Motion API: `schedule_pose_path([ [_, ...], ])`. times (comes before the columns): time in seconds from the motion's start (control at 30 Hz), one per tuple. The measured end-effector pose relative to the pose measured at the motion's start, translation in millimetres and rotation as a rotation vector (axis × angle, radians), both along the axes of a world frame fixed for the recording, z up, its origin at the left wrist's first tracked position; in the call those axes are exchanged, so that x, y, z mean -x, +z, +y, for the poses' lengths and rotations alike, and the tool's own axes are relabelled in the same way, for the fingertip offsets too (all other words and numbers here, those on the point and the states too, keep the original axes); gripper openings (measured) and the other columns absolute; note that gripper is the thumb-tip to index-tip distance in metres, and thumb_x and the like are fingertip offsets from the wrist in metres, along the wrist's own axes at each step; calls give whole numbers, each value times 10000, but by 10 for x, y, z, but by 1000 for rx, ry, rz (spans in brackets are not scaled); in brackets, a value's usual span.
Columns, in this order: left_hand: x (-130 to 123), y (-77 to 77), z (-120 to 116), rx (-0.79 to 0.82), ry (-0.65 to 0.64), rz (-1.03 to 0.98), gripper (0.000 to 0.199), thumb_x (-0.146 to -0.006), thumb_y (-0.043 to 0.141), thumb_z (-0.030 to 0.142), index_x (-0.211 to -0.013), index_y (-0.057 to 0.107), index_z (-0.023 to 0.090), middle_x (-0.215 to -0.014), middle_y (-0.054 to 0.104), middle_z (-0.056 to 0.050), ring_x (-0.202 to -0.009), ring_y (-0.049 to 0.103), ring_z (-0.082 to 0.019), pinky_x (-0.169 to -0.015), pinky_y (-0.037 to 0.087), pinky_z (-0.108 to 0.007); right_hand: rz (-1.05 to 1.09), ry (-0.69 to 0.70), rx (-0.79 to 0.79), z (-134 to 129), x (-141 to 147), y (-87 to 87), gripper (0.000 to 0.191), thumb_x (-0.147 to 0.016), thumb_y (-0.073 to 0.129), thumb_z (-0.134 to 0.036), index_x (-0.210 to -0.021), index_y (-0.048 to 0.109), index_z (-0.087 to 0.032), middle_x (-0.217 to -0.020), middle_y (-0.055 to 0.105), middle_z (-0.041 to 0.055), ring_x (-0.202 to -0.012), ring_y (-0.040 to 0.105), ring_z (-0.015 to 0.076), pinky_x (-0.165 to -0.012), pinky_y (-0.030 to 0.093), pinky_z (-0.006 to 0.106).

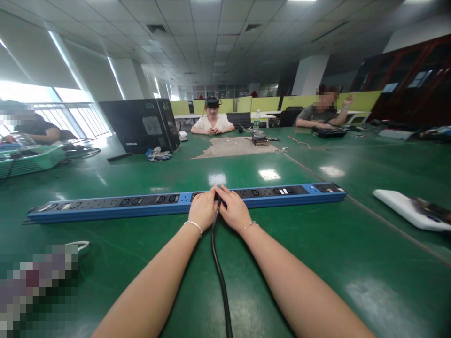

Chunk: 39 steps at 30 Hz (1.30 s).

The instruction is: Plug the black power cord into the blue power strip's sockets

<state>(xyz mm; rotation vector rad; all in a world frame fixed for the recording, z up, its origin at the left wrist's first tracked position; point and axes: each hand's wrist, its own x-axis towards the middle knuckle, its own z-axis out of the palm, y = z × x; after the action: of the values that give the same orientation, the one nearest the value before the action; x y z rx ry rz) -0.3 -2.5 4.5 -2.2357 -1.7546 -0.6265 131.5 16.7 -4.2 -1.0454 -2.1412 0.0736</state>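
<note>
A long blue power strip (123,209) with black sockets lies crosswise on the green table. At its middle, my left hand (203,209) and my right hand (233,206) come together, fingers closed and fingertips touching. Between them runs a black power cable (220,277), which leads back toward me over the near edge of the view. Both hands are closed around the cable's far end at the strip. My fingers hide that end, so I cannot tell whether it sits in a socket.
A white device (405,209) lies at the right, and a blurred-out object (38,286) at the near left. Farther off stand a green basket (31,162), a black computer case (141,124), gloves (158,155) and a bottle (257,121). Several people sit around the table (299,263).
</note>
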Motion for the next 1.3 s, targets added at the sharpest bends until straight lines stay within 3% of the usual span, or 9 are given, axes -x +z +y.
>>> schedule_pose_path([
  [0.23,-21,-28,29,-11,23,-5,400,-901,297,195,-1257,427,65,-1252,555,-197,-1238,455,-237,-970,394,-389,-34,-134,25,26,150,90,367,-861,435,-197,-1213,542,-200,-1192,607,60,-1099,542,154,-955,397,290],
  [0.37,-23,-59,41,-2,9,9,450,-865,358,172,-1300,377,58,-1295,519,-200,-1283,397,-242,-1010,359,-401,-69,-166,21,40,178,85,391,-873,410,-184,-1251,510,-186,-1206,598,71,-1072,556,155,-956,391,294],
  [0.87,-29,-90,75,-17,19,-10,440,-875,390,283,-1264,439,83,-1281,537,-179,-1242,445,-253,-1015,346,-407,196,-145,-42,62,112,57,387,-886,379,-241,-1236,528,-173,-1227,587,60,-1114,541,129,-995,397,260],
  [0.97,-18,-101,78,-12,0,-20,502,-857,449,388,-1261,441,90,-1306,513,-184,-1247,434,-276,-1019,336,-425,284,-268,-3,118,-63,94,362,-854,401,-234,-1153,594,-170,-1160,629,59,-1053,580,146,-965,418,269],
  [1.1,-13,-87,71,2,-5,-29,506,-863,435,432,-1245,460,101,-1320,503,-174,-1254,423,-273,-1022,325,-426,405,-476,112,237,-531,155,348,-831,433,-268,-1094,639,-171,-940,703,58,-825,645,165,-825,483,276],
  [1.3,-4,-77,68,8,-13,-24,497,-864,427,444,-1229,480,111,-1324,503,-158,-1247,427,-275,-1023,320,-418,391,-444,104,397,-1219,159,323,-796,493,-274,-1047,669,-171,-1013,684,74,-917,622,188,-864,463,314],
])
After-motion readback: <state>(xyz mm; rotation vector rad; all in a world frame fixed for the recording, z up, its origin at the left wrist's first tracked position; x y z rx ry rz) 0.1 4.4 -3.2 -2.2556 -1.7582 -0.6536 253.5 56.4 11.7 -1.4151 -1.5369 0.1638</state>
